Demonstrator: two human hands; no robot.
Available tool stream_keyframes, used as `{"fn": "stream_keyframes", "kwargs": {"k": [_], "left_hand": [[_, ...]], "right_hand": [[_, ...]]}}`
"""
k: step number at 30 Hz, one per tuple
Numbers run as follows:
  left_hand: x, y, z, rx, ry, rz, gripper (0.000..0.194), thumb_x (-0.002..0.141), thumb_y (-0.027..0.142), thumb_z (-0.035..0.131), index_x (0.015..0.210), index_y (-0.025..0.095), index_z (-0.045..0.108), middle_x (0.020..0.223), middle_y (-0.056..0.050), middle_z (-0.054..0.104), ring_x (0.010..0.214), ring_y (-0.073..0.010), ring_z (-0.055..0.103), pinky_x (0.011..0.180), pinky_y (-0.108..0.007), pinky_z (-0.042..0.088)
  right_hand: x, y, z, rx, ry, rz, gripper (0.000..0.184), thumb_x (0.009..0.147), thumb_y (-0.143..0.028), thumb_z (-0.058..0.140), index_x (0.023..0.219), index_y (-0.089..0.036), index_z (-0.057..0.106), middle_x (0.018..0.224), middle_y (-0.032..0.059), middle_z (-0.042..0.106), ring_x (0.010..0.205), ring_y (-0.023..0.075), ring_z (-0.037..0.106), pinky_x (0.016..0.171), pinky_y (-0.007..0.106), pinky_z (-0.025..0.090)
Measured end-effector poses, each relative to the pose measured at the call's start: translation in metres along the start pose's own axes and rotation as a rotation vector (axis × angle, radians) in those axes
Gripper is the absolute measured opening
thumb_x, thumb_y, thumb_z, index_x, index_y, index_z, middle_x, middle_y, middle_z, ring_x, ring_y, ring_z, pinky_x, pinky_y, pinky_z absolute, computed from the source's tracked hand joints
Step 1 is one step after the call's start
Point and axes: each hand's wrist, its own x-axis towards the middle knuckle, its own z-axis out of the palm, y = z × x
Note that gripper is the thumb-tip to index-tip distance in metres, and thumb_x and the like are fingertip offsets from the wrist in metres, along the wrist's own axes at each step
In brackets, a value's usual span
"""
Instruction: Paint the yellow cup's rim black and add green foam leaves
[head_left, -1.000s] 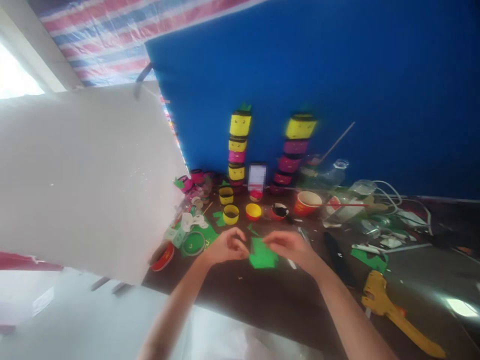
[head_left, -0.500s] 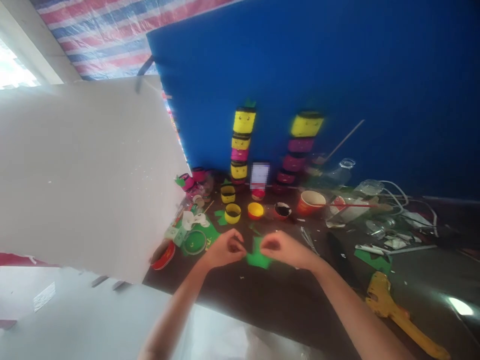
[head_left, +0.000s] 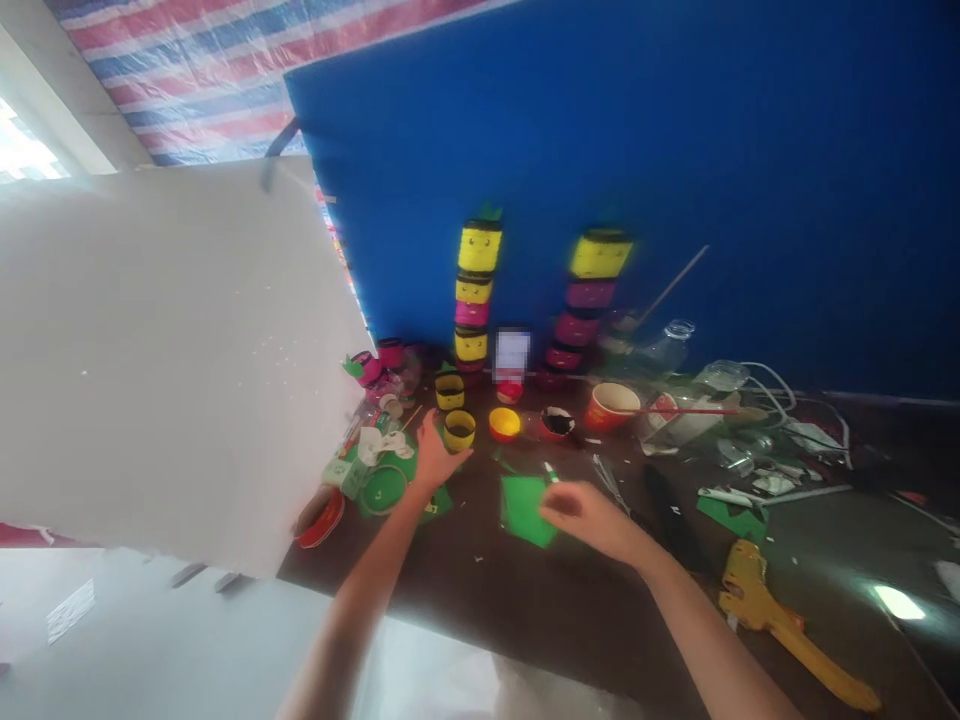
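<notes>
My left hand [head_left: 439, 460] reaches beside a small yellow cup [head_left: 459, 432] with a dark rim, thumb and fingers spread at its left and front. Whether it touches the cup I cannot tell. My right hand [head_left: 577, 510] is closed over the right edge of a green square sheet [head_left: 529, 508] on the table. A slim white-and-green pen [head_left: 551, 473] sticks up from its fingers. Behind the left hand stands another yellow cup [head_left: 450, 390] with a face drawn on it. A cup with a yellow inside [head_left: 505, 424] stands to the right.
A dark paint cup [head_left: 557, 423], a paper cup [head_left: 613, 406], scissors [head_left: 611, 480] and a yellow glue gun [head_left: 787, 625] lie rightward. Stacked yellow-and-pink cups [head_left: 474, 290] stand by the blue panel [head_left: 675, 150]. A tape roll [head_left: 384, 490] and red bowl [head_left: 320, 518] sit left.
My hands have moved apart. The left went up and forward to the yellow cup and spread its fingers; the right stayed by the green sheet, with the pen now showing.
</notes>
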Motion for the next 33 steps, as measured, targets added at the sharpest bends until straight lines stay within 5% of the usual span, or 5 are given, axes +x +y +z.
{"fn": "stream_keyframes", "kwargs": {"k": [7,11,17,27,33], "left_hand": [[0.006,0.009,0.003,-0.23,0.028,-0.104,0.097,0.049,0.029,0.079,0.126,0.02,0.021,0.125,-0.015,0.042,0.112,-0.0256,0.049,0.097,-0.044,0.035],[-0.002,0.037,-0.022,-0.583,-0.314,-0.329,0.098,0.053,0.036,0.079,0.127,0.019,0.015,0.092,-0.007,0.06,0.084,-0.0221,0.062,0.08,-0.044,0.048],[-0.022,0.086,-0.053,-0.818,-0.632,-0.204,0.106,0.051,0.026,0.082,0.13,0.026,0.011,0.102,-0.006,0.058,0.09,-0.0223,0.063,0.084,-0.044,0.047],[-0.042,0.123,-0.07,-0.622,-0.715,0.031,0.106,0.058,0.021,0.077,0.134,0.027,0.003,0.112,-0.011,0.055,0.107,-0.0266,0.056,0.089,-0.043,0.046],[-0.048,0.139,-0.078,-0.58,-0.861,0.103,0.113,0.055,0.022,0.078,0.136,0.026,-0.001,0.114,-0.012,0.054,0.11,-0.026,0.053,0.093,-0.044,0.043]], "right_hand": [[-0.022,0.003,-0.01,0.109,0.102,0.055,0.031,0.07,-0.048,0.059,0.071,-0.017,0.061,0.071,0.0029,0.063,0.071,0.0186,0.059,0.067,0.03,0.046],[-0.022,0.006,-0.021,0.226,0.262,0.101,0.038,0.063,-0.053,0.066,0.07,-0.017,0.062,0.071,0.0033,0.063,0.07,0.0186,0.058,0.067,0.029,0.045],[-0.014,-0.012,-0.038,0.398,0.462,0.062,0.041,0.056,-0.053,0.073,0.076,-0.018,0.062,0.069,0.0016,0.063,0.064,0.0157,0.057,0.061,0.027,0.044],[-0.009,-0.048,-0.058,0.273,0.539,-0.022,0.032,0.061,-0.049,0.07,0.075,-0.021,0.062,0.073,0.0022,0.066,0.071,0.019,0.061,0.07,0.032,0.048],[-0.004,-0.072,-0.065,0.077,0.426,-0.104,0.031,0.069,-0.05,0.064,0.078,-0.021,0.061,0.083,0.0054,0.068,0.082,0.0237,0.064,0.078,0.037,0.05]]}}
